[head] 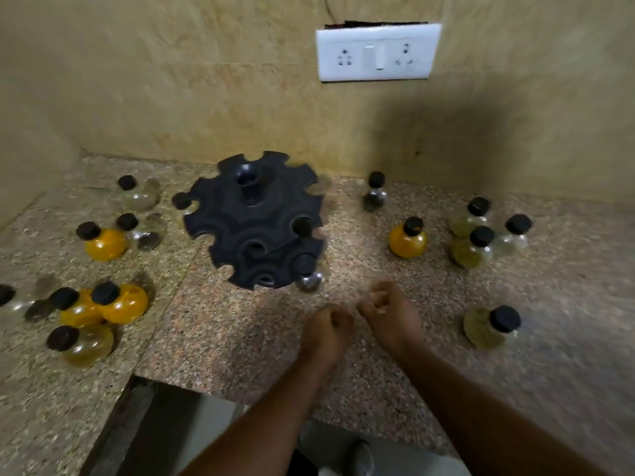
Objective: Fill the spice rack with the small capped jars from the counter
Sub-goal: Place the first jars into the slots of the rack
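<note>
A black round spice rack (pixel 254 221) with notched slots stands on the granite counter near the wall. A capped jar (pixel 307 273) sits in a slot at its front right edge, and another cap (pixel 181 200) shows at its left edge. Several small round jars with black caps stand loose on the counter: a yellow one (pixel 408 239) and greenish ones (pixel 471 249) to the right, yellow and clear ones (pixel 104 242) to the left. My left hand (pixel 326 329) and my right hand (pixel 388 309) hover side by side in front of the rack, fingers curled, holding nothing. The picture is blurred.
A white socket and switch plate (pixel 378 52) hangs on the tiled wall behind. The counter's front edge (pixel 220 393) runs below my forearms, with floor beneath. A lone greenish jar (pixel 489 327) stands right of my right hand; a dark jar (pixel 375 194) stands by the wall.
</note>
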The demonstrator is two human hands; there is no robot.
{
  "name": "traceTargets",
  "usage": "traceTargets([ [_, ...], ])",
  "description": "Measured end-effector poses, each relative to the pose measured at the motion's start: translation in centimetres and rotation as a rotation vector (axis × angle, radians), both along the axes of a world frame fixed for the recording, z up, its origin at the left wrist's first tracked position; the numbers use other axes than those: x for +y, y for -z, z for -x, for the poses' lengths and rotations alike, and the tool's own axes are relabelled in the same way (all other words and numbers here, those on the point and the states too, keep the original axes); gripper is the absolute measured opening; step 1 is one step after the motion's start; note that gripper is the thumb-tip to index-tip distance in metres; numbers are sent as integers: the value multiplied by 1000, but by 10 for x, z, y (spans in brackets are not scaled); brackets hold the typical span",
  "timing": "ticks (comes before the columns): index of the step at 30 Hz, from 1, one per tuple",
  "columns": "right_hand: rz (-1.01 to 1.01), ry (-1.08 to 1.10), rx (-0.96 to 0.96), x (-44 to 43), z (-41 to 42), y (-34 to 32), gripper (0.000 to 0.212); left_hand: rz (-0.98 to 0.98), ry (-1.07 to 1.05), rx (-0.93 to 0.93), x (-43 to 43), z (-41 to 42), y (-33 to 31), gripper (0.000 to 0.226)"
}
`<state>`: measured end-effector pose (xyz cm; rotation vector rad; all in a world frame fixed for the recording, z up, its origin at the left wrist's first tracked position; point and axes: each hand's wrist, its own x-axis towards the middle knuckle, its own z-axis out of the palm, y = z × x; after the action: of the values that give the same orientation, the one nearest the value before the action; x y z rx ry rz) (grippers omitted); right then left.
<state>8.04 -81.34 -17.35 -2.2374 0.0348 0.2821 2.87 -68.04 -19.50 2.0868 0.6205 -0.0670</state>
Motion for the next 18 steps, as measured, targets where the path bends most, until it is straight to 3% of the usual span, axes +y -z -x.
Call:
traceTargets([
  [3,48,181,13,-44,18,3,30,-257,213,33,-34,-13,6,27],
  [6,27,379,8,-78,35,4,27,-392,409,6,-66,-24,6,48],
  [11,33,649,-98,-128,55,9,55,-549,773,67,-115,-35,13,89],
  [15,9,614,-140,-162,45,1,72,-655,912,152,-131,-38,14,98],
  [18,8,536,-143,-178,33,0,70,-674,913,179,-134,-38,13,99],
])
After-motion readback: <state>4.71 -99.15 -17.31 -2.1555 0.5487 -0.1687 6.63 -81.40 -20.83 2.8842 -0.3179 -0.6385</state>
